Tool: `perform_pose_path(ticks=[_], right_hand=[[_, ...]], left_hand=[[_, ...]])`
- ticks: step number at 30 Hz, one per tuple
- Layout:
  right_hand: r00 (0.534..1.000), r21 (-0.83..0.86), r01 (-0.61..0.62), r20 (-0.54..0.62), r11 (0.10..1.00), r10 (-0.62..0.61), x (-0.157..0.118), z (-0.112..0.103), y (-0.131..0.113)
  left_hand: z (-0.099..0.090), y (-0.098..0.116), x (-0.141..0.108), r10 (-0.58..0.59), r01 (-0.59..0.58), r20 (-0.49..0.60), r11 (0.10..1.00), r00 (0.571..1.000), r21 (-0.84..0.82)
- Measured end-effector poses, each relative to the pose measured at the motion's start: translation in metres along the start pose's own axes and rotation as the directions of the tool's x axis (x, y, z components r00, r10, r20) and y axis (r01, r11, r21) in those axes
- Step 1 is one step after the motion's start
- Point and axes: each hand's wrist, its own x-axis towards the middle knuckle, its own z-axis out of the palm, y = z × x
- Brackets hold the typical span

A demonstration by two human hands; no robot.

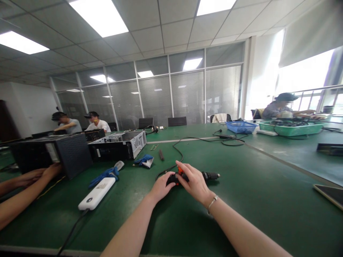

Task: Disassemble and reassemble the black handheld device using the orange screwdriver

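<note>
A black and orange electric screwdriver (pixel 210 176) lies across the green table in front of me, its bit end pointing right. My left hand (pixel 162 186) is closed around its rear end, where a black cord comes out. Over its middle, my right hand (pixel 195 182) has the fingers bent around an orange part (pixel 180 170) on top. That hand hides much of the tool body, so I cannot tell exactly what the fingertips press. A bracelet circles my right wrist.
At left, another person's hands (pixel 40 175) reach into a black computer case (pixel 75 153). Nearby are an opened case (pixel 120 146), blue gloves (pixel 144 161) and a white oblong box (pixel 98 192) with a cable. Blue (pixel 241 127) and green baskets (pixel 292 129) stand far right; a tablet-like slab (pixel 331 195) lies nearer.
</note>
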Motion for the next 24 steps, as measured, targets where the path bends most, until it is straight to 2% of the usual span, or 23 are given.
perform_pose_path(ticks=[4,10,20,24], right_hand=[[1.000,0.000,-0.012,-0.025,1.000,0.012,0.0001,0.0005,0.0017],[0.999,0.090,-0.049,-0.016,0.995,0.051,0.0004,-0.0006,-0.0028],[0.992,-0.007,-0.117,-0.054,0.993,0.116,0.0036,-0.0001,-0.0011],[0.994,0.071,-0.102,-0.043,0.992,0.105,0.0007,0.0020,0.0008]], left_hand=[[0.0013,-0.0011,-0.0001,-0.002,0.003,-0.003,1.000,1.000,0.009],[0.0009,-0.0012,0.0004,0.001,-0.001,0.003,1.000,1.000,0.001],[0.0025,-0.0050,-0.0008,0.010,-0.010,-0.015,1.000,1.000,0.012],[0.0017,-0.0043,-0.0008,0.011,-0.011,-0.005,1.000,1.000,0.015]])
